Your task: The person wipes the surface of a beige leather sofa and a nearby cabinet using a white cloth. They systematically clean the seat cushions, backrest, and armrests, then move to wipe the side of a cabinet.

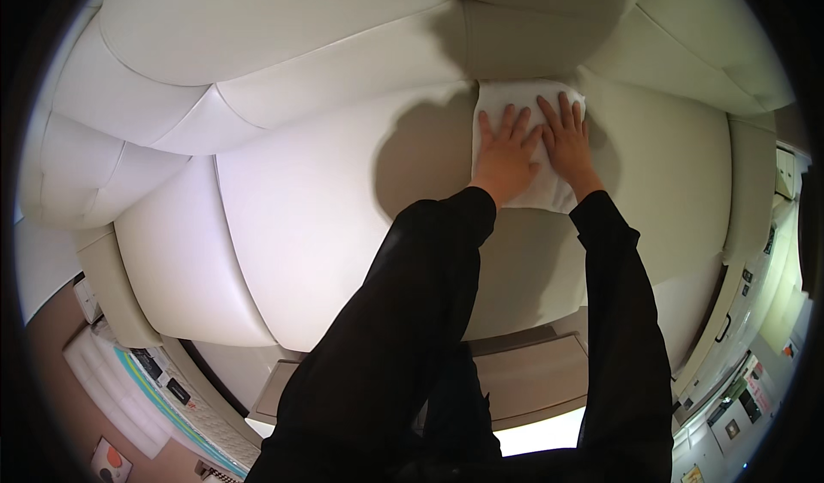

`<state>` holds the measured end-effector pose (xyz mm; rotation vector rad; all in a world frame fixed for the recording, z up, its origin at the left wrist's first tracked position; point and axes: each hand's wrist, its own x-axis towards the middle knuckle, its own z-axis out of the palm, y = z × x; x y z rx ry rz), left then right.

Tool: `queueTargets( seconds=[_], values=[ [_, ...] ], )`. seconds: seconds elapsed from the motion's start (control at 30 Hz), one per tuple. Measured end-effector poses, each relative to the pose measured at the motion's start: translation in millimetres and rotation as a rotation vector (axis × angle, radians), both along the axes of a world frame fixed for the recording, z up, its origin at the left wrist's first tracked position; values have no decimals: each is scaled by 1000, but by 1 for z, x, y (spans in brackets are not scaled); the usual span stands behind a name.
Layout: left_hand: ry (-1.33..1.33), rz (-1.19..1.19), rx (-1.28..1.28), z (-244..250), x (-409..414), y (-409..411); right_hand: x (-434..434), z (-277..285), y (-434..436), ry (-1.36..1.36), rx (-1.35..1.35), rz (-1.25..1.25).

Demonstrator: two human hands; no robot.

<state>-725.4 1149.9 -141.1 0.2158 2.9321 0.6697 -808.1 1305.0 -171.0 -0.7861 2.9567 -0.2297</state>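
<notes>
A white cloth (515, 94) lies spread on the seat of a cream upholstered sofa (309, 213), close to where the seat meets the backrest (360, 52). My left hand (506, 155) rests palm down with fingers apart on the cloth's left part. Beside it, my right hand (569, 145) presses flat on the right part, its fingers slightly spread. The thumbs' side of both hands is close together near the cloth's middle. Both arms wear black sleeves. Dark shadows fall on the seat and backrest around the hands.
The sofa's armrest (750, 180) stands at the right, another armrest (119, 290) at the left. Below the seat's front edge is a brown panel (534, 380). A mattress (206, 425) with a turquoise stripe lies at lower left, and framed pictures (732, 428) show at lower right.
</notes>
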Motion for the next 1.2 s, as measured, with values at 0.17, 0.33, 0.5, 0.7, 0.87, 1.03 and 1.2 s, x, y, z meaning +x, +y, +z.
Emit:
queueTargets(
  seconds=[0.17, 0.33, 0.5, 0.7, 0.87, 1.03, 1.2],
  values=[
    [-9, -120, -46, 5, 39, 32, 52, 0, 43, -21, -106, 7],
    [-94, -263, -27, 21, 102, 63, 143, 15, 86, -115, -95, -102],
    [-120, -440, -98, 28, 180, 81, 249, 32, 109, -149, 45, -264],
    [15, -493, -184, 19, 261, 78, 354, 30, 92, -164, 10, -564],
    [91, -404, -180, 14, 293, 40, 385, 27, 36, -103, -71, -613],
    [-61, -226, -122, 19, 317, -11, 374, 30, -26, -123, -79, -497],
    [-183, 106, -1, 15, 324, -51, 330, 48, -92, -181, -111, -235]
  ],
)
